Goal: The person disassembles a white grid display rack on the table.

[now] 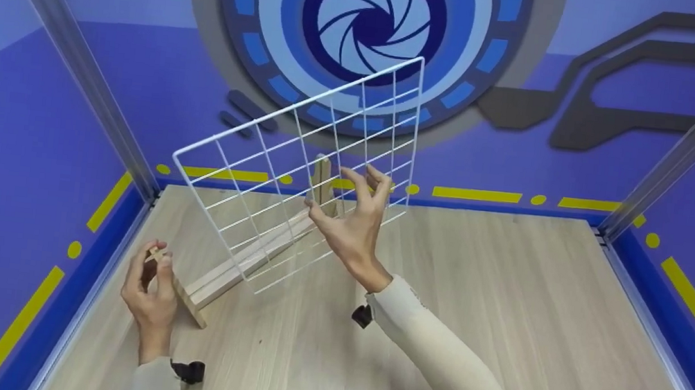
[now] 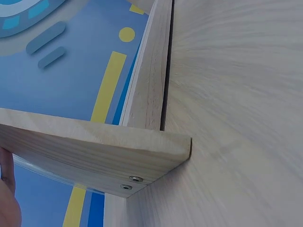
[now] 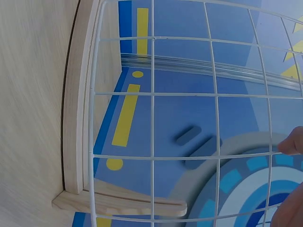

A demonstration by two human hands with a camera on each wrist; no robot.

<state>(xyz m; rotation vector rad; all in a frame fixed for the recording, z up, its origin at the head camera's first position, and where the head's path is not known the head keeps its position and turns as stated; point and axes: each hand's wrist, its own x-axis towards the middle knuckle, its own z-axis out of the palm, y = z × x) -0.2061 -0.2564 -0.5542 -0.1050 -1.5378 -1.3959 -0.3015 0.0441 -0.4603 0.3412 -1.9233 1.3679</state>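
Observation:
A white wire grid panel (image 1: 297, 108) stands slanted above the tabletop, gripped at its wires by my right hand (image 1: 353, 231). Thumb and fingers are bent around the mesh near its right half. Behind the panel lies a wooden stand (image 1: 229, 276), a long grooved base with an upright end piece at each end. My left hand (image 1: 149, 303) holds the top of the near end piece (image 1: 190, 304) between thumb and fingers. Two screw heads (image 2: 136, 179) show on that piece in the left wrist view. In the right wrist view the panel's edge overlaps the base and far end piece (image 3: 142, 204).
The wood-grain tabletop (image 1: 503, 315) meets blue printed walls (image 1: 677, 191) at the back and sides. Metal posts (image 1: 89, 71) rise at the back corners. Dark wrist cameras (image 1: 362, 316) sit on both sleeves.

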